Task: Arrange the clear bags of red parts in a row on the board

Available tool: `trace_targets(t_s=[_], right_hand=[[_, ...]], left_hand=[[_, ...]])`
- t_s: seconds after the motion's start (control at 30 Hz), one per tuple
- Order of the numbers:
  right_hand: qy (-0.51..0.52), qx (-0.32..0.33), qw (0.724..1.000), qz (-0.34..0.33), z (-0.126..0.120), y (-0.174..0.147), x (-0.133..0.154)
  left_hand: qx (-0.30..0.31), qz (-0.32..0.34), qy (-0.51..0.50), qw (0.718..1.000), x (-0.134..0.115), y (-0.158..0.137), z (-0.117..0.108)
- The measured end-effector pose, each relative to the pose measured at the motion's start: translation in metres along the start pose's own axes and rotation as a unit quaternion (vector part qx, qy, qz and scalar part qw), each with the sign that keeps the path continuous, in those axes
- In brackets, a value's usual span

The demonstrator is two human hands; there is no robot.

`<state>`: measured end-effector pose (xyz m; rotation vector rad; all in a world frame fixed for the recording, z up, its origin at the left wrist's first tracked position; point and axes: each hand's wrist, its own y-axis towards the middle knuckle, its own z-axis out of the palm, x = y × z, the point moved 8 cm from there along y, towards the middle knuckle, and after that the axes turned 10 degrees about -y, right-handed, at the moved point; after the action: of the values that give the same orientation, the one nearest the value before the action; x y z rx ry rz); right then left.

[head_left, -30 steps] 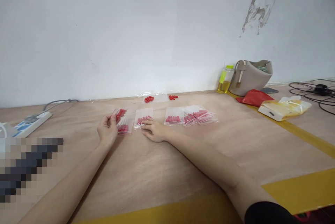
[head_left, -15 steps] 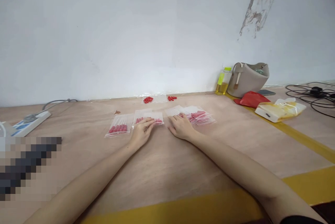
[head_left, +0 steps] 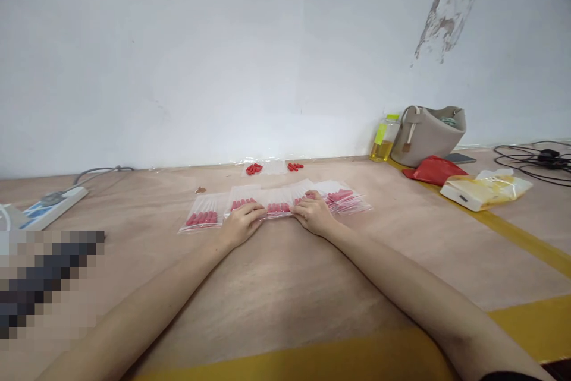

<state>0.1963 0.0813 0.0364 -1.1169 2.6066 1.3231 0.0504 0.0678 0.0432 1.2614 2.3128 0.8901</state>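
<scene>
In the middle of the table lies a small clear plastic bag (head_left: pixel 279 200) with a row of red capsule-like pieces along its near edge. My left hand (head_left: pixel 242 225) has its fingers closed at the bag's near left corner. At the near right corner, the fingers of my right hand (head_left: pixel 314 214) are closed too. Left of these are two similar bags of red pieces, an outer bag (head_left: pixel 203 211) and an inner bag (head_left: pixel 241 195) partly behind my left hand. Beyond my right hand, several filled bags (head_left: pixel 343 195) overlap in a pile.
Near the wall lie loose red pieces (head_left: pixel 254 169) and a second small group (head_left: pixel 295 167). A bottle (head_left: pixel 381 140), a grey bag (head_left: pixel 428 137), a red packet (head_left: pixel 432 171) and a tissue pack (head_left: pixel 486 189) stand right. At left is a power strip (head_left: pixel 56 208); cables (head_left: pixel 544 161) lie far right.
My right hand has come onto the right corner of the middle bag, which now lies flat between both hands with its red pieces showing. The view has shifted slightly.
</scene>
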Motion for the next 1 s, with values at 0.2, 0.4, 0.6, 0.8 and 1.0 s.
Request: trace_targets(t_s=[0.2,0.4,0.6,0.8,1.0], right_hand=[[0.048,-0.005,0.999,0.017,0.000,-0.002,-0.003],[-0.023,-0.026,0.999,-0.036,-0.009,0.000,0.004],[-0.047,-0.056,0.995,-0.063,-0.015,0.010,0.022],[-0.046,-0.052,0.990,-0.122,0.000,0.033,0.058],[-0.060,-0.041,0.985,-0.153,0.011,0.041,0.070]], left_hand=[[-0.033,0.106,0.087,0.990,-0.017,-0.010,-0.013],[-0.003,0.166,0.122,0.979,-0.030,-0.007,-0.010],[-0.013,0.125,0.111,0.986,-0.029,-0.003,-0.013],[0.000,0.123,0.121,0.985,-0.029,-0.002,-0.012],[0.002,0.132,0.158,0.979,-0.026,-0.005,-0.014]])
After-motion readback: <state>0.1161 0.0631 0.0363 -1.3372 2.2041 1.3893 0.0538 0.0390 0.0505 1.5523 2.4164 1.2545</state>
